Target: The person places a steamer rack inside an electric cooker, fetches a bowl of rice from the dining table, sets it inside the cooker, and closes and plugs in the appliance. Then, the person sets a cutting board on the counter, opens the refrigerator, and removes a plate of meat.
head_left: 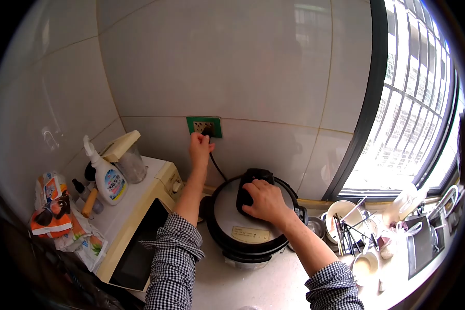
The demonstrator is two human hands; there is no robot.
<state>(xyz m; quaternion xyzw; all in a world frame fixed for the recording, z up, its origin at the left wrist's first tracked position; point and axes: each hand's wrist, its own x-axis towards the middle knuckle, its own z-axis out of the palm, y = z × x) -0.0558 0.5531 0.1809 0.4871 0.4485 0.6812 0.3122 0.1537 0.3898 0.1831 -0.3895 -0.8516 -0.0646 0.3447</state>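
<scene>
Tiled wall [263,67], mid-frame: socket [198,125]; left fingers [197,138] pinch plug [207,130]. Lower centre: cooker [225,209]; right fingers [252,188] curl over lid handle [258,174].

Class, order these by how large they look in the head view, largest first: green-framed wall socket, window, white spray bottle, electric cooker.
1. Window
2. Electric cooker
3. White spray bottle
4. Green-framed wall socket
</scene>
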